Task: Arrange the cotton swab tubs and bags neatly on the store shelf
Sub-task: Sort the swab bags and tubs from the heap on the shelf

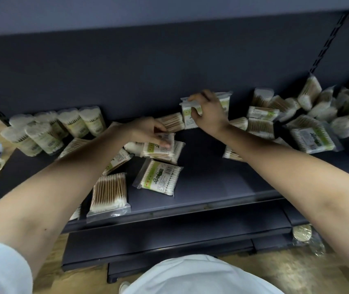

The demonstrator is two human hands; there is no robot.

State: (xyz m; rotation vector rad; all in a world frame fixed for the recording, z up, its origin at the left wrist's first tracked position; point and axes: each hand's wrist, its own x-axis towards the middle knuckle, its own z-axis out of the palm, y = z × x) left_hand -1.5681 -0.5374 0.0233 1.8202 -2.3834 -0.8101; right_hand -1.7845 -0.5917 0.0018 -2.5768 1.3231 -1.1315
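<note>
1. Dark grey store shelf (211, 187) fills the view, with a matching back panel (127, 71) behind it and a wood-look floor (275, 270) below.
2. Heaped cotton swab bags (309, 115) crowd the shelf's right end, and more lie loose across the middle and near the front edge.
3. Cotton swab tubs (48, 132) stand clustered at the back left.
4. Right hand (208, 112), fingers curled, grips upright bags (185, 120) set against the back panel.
5. Left hand (148, 131) pinches a small bag (168, 137) resting on another flat bag (161, 150) at mid-shelf.
</note>
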